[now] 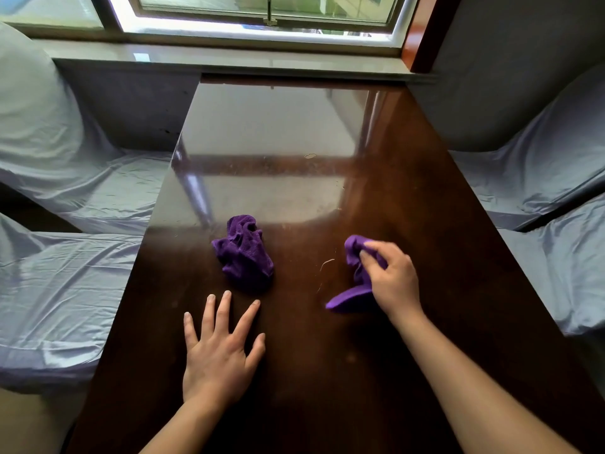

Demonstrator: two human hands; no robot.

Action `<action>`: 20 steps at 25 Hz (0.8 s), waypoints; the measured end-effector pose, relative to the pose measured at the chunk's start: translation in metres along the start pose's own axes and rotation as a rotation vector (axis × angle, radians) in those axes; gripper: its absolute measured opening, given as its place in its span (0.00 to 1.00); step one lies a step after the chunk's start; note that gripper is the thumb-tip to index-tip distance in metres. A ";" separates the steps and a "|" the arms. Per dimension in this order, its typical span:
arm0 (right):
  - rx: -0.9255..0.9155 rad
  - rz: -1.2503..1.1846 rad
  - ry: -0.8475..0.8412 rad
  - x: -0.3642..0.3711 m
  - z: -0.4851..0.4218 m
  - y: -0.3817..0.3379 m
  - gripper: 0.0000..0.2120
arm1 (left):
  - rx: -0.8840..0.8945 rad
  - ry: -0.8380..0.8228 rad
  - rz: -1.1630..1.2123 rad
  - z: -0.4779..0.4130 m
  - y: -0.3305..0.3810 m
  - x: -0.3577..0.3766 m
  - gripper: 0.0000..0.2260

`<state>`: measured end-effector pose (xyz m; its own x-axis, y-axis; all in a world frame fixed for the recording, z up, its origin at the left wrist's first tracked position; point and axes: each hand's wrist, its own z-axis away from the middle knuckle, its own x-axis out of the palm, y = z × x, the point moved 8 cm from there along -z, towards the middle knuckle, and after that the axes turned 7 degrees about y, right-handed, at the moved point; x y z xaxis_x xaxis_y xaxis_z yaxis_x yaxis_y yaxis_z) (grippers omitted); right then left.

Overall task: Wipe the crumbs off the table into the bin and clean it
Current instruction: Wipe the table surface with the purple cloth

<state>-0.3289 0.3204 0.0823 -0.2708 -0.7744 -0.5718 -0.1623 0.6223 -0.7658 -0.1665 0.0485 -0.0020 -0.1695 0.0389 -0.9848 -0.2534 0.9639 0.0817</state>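
Crumbs [310,155] and thin scraps [326,263] speckle the dark bench [409,198], most of them toward the middle of the frame and right of centre, between the two purple cloths and beyond them. One pale fleck sits well up the glossy top, where the window [262,11] is mirrored.

My right hand [391,278], at centre right, has its fingers [371,248] closed on a bunched purple cloth [355,290]; the cloth's lower flap trails out to the left and touches the bench. A curled scrap lies just left of that cloth.

A second purple cloth [244,253] lies crumpled at the centre of the frame, apart from both hands. My left hand [217,352], lower centre, lies flat on the bench with its fingers [222,311] spread and holding nothing, the fingertips near the loose cloth but not touching it.

Seats draped in pale blue fabric [65,273] flank the bench at left and right edges of the frame. A grey sill [229,62] runs across the top under the window.
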 end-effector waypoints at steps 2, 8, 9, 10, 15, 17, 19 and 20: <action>0.086 -0.048 -0.112 0.029 -0.024 0.004 0.07 | -0.003 0.002 0.001 0.000 -0.001 0.000 0.27; -0.189 0.235 -0.496 0.098 -0.006 -0.028 0.09 | -0.004 -0.002 0.014 0.000 -0.001 0.001 0.27; -0.285 0.229 -0.576 0.102 0.007 -0.039 0.09 | -0.002 -0.004 0.017 0.000 -0.002 0.001 0.27; -0.375 0.213 -0.639 0.102 0.021 -0.048 0.08 | -0.002 -0.004 0.017 0.001 -0.002 0.001 0.27; -0.247 -0.010 -0.348 0.034 0.024 -0.014 0.08 | -0.001 -0.006 0.009 0.000 -0.001 0.000 0.27; -0.031 -0.054 -0.158 0.002 0.004 0.020 0.11 | 0.002 -0.005 0.002 0.000 0.000 0.000 0.27; 0.014 0.023 -0.177 0.000 -0.004 0.035 0.10 | -0.001 -0.004 -0.005 0.000 0.000 0.001 0.27; -0.036 0.111 -0.233 0.008 -0.001 0.033 0.09 | -0.002 -0.008 -0.005 0.000 0.000 0.001 0.27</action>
<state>-0.3375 0.3354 0.0529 -0.0635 -0.7037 -0.7077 -0.1785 0.7057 -0.6857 -0.1662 0.0483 -0.0029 -0.1611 0.0364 -0.9863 -0.2562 0.9635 0.0774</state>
